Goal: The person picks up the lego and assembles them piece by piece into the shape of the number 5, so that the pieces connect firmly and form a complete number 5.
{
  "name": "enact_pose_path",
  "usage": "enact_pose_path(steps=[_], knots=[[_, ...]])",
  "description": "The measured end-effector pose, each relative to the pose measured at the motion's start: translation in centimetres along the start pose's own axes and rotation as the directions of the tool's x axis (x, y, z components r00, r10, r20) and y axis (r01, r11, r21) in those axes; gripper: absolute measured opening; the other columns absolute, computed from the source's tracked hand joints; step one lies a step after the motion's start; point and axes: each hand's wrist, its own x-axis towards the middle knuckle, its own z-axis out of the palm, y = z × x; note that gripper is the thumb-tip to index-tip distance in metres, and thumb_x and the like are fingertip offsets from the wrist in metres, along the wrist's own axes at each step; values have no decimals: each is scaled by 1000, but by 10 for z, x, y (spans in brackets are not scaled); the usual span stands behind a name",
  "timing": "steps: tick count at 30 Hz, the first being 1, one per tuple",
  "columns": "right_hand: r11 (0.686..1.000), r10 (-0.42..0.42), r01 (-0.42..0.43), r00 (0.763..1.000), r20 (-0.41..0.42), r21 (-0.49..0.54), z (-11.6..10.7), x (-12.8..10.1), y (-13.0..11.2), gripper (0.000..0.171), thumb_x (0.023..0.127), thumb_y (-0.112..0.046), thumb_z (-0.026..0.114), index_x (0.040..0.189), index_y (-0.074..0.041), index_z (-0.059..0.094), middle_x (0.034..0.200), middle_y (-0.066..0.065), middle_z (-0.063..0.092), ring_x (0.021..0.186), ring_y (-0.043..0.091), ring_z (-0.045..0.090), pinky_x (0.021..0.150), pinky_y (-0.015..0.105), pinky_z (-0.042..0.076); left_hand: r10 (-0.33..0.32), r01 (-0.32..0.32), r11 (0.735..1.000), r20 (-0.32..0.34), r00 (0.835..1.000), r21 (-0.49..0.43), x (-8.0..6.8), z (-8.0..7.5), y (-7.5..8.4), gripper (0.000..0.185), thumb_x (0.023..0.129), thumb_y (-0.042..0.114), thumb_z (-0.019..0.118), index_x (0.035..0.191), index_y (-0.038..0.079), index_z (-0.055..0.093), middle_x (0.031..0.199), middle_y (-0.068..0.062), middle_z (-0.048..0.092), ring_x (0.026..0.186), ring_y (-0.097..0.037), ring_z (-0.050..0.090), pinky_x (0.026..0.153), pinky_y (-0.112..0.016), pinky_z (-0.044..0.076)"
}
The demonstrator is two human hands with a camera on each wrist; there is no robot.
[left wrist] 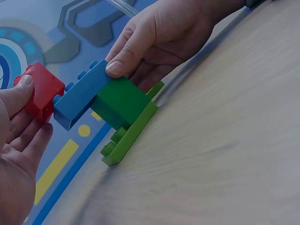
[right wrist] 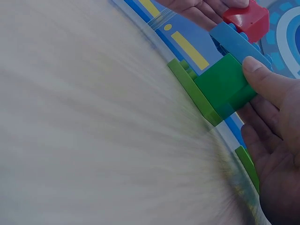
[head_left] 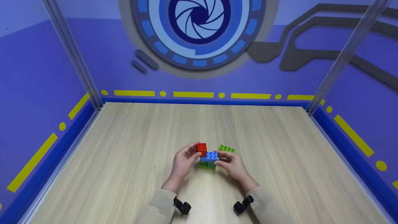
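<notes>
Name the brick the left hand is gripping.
The red brick, the only red one, on top of the blue brick; the left hand grips it.

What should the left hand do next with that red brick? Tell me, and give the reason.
Probably press the red brick straight down onto the blue brick. The left hand pinches it at the blue brick's end, seemingly not fully seated, while the right hand steadies the blue brick on the dark green brick, which sits on a light green plate.
</notes>
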Motion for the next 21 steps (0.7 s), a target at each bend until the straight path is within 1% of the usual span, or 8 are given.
enact_pose_path(steps=[6, 12, 18, 21], knots=[[1000, 3, -3, 1000, 4, -10, 0, 0, 1, 43, 89, -10, 80, 129, 0, 69, 124, 21, 72, 114, 29, 70, 91, 16, 56, -5, 5, 1000, 13, 1000, -1, 0, 3, -1, 48, 95, 11, 73, 141, 2, 60, 139, -17, 66, 128, -30, 65, 105, -24, 54], [1000, 1, -2, 1000, -5, -19, 0, 0, 0, 44, 89, -11, 80, 129, 2, 69, 125, 22, 72, 114, 29, 70, 92, 18, 57, 27, -27, 1000, 26, 999, 0, 0, 4, -1, 48, 96, 10, 71, 141, 1, 60, 138, -19, 66, 127, -32, 65, 105, -24, 54], [1000, 17, -17, 1000, -4, -7, 0, 0, -1, 44, 88, -10, 80, 130, 0, 68, 126, 20, 72, 116, 28, 69, 96, 22, 57, 30, -32, 998, 36, 999, 45, -2, 5, 0, 50, 96, 15, 72, 143, 1, 59, 139, -18, 66, 126, -30, 65, 105, -24, 54], [1000, 21, -21, 1000, -6, -18, 0, 0, -1, 44, 89, -11, 80, 130, -1, 69, 126, 18, 72, 117, 27, 69, 98, 25, 58, 46, -48, 997, 39, 998, 67, -2, 5, -1, 49, 96, 16, 71, 143, 2, 59, 139, -18, 66, 126, -31, 65, 106, -26, 54]])
